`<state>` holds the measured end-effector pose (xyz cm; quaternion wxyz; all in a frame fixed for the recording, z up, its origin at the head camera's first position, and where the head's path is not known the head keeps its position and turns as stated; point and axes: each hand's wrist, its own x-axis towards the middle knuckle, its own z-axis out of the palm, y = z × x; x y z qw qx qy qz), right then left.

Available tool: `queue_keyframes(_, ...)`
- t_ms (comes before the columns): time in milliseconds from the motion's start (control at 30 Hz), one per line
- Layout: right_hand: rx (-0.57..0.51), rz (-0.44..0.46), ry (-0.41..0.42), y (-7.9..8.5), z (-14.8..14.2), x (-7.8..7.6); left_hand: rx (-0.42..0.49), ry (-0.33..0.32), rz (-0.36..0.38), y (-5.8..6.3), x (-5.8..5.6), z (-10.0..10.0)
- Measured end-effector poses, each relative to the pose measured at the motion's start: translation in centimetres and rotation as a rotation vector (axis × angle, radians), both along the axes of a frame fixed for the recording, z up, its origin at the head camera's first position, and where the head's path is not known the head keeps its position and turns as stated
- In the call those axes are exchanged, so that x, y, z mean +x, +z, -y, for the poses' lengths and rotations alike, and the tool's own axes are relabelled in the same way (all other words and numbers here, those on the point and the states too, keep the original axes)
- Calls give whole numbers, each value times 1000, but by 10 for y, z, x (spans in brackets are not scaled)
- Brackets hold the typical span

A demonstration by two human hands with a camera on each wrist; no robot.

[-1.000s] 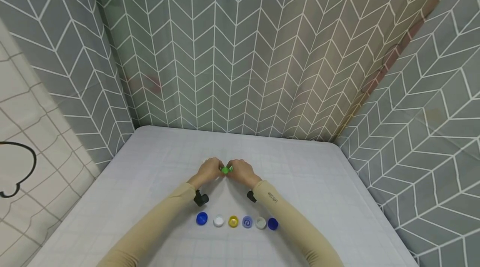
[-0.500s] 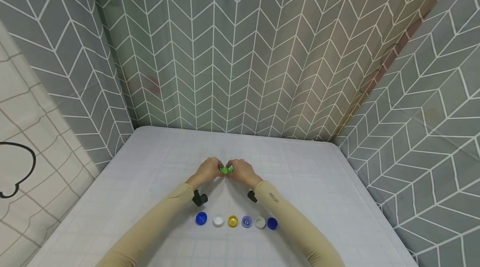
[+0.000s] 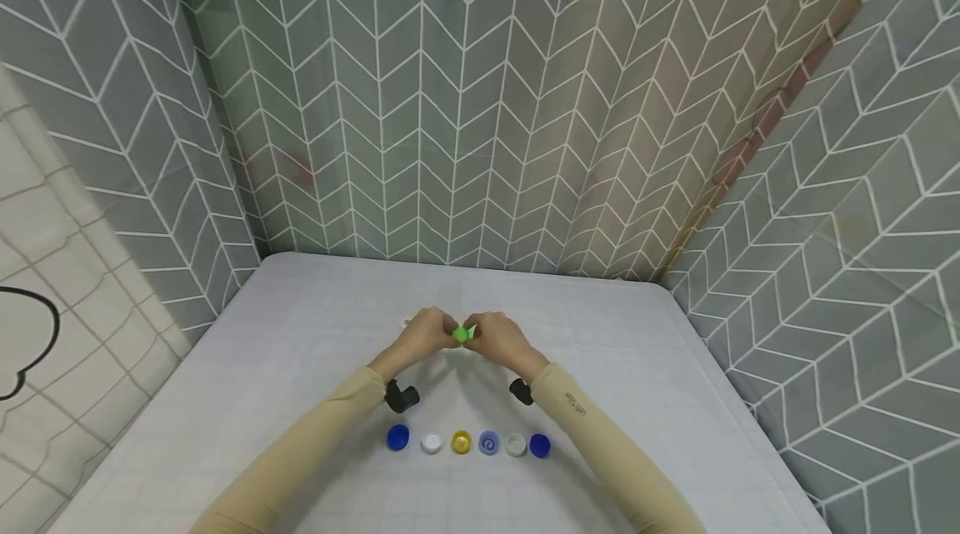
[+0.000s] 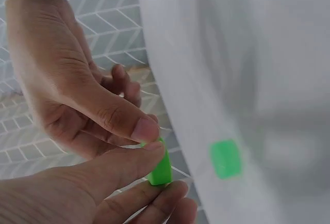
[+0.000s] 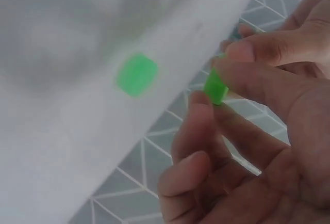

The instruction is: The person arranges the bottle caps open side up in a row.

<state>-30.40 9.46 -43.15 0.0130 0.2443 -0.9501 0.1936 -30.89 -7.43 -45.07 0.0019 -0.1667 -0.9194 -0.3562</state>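
Both hands meet over the white table (image 3: 337, 467), far side of the row of caps. Between them is a small bright green piece (image 3: 461, 334), much like a cap. My left hand (image 3: 423, 334) pinches it from the left by thumb and fingers. From the right, my right hand (image 3: 501, 340) pinches it as well. In the right wrist view the green piece (image 5: 215, 87) shows edge-on under the right thumb, and the fingertips hide much of it. A blurred pale green patch (image 4: 226, 158) shows on the white surface in both wrist views.
Nearer the body lies a row of bottle caps: blue (image 3: 398, 437), white (image 3: 431, 441), yellow (image 3: 461, 442), light blue with a swirl (image 3: 489, 443), greyish white (image 3: 515, 445) and dark blue (image 3: 539, 446). A small white item (image 3: 407, 322) lies behind the left hand. Patterned curtains (image 3: 450, 101) surround the table.
Both hands have shifted slightly right and away with the green piece, and a pale green patch now shows beneath them. The row of caps keeps its order, moving slightly left with the view.
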Motion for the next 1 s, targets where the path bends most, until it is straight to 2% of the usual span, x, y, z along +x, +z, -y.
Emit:
queue_keyframes(300, -48, -46, -8, 32, -25, 30, 43, -81, -85, 31, 23, -20)
queue_keyframes(567, -141, -66, -34, 46, -50, 61, 85, -158, -159, 49, 48, -38)
queue_keyframes(800, -204, -94, -57, 53, -77, 88, 98, -227, -185, 59, 66, -59)
queue_keyframes(1000, -216, -118, -68, 50, -100, 106, 129, -315, -173, 57, 75, -76)
